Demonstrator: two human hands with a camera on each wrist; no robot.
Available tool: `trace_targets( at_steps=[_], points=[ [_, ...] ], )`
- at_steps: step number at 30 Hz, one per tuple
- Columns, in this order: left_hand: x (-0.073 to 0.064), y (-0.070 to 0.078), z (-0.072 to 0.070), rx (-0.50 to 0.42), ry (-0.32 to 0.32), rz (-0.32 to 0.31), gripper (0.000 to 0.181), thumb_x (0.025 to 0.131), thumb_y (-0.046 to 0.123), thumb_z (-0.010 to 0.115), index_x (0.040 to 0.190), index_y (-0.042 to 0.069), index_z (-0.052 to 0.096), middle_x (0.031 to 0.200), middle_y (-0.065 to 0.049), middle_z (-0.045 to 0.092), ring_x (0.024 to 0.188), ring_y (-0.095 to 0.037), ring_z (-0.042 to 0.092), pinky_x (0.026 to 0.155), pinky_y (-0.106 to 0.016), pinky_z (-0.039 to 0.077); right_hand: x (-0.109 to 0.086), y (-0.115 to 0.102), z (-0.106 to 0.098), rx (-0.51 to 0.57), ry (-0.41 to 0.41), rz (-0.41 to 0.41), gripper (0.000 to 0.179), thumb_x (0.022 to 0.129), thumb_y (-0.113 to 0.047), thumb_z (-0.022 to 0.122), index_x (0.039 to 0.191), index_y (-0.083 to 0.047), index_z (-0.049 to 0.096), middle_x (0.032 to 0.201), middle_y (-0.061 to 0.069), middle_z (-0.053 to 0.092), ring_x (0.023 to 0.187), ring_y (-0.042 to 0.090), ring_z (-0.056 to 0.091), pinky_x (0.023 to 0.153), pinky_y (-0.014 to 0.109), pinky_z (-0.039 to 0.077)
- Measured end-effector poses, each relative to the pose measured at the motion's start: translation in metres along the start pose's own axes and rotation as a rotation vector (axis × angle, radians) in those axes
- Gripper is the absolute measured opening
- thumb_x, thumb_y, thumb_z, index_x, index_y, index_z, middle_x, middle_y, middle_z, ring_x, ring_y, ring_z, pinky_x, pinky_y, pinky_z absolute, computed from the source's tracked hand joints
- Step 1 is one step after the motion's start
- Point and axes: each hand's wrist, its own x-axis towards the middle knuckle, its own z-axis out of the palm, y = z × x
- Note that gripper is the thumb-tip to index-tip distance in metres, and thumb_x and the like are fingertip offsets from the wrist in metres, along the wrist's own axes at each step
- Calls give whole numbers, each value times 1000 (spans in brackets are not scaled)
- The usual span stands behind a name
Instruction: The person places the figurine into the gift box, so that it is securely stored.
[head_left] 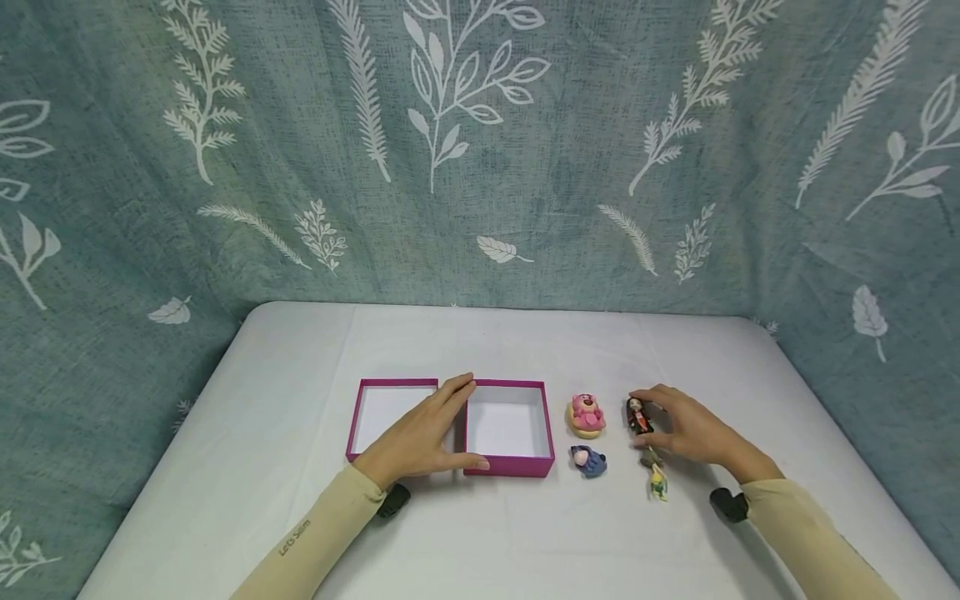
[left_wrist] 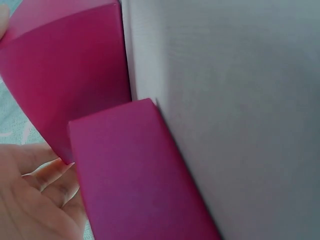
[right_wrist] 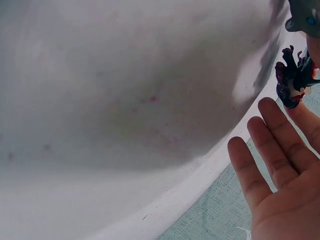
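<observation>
My left hand (head_left: pixel 418 437) spans the left side of a magenta box (head_left: pixel 517 468) with a white inside, thumb at its front wall and fingers at the back rim. In the left wrist view the box's outer wall (left_wrist: pixel 75 65) shows between thumb and fingers. A shallower magenta lid (head_left: pixel 397 382) lies left of the box, partly hidden by that hand. My right hand (head_left: pixel 693 429) pinches a dark-haired toy figurine (head_left: pixel 637 415) in black and red between thumb and index finger. Its other fingers extend straight in the right wrist view.
Right of the box sit a pink bear figurine (head_left: pixel 587 415) and a blue donkey-like figurine (head_left: pixel 588 462). A small yellow-green figurine (head_left: pixel 657 482) lies just below the right hand. A white cloth covers the table (head_left: pixel 525 542); a patterned green curtain (head_left: pixel 480 150) hangs behind it.
</observation>
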Motion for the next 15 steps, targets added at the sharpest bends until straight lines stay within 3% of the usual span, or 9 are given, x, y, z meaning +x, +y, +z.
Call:
trace_targets(
  at_steps=[15],
  points=[
    [0,1,-2,-11,-12,0,115,75,76,63,156,6,22,161,-7,23,145,-22,32,115,-41,36,0,-1,-6,15,4,-1,72,80,-36,80,138,-2,53,125,15,61,117,39,57,94,60,48]
  ],
)
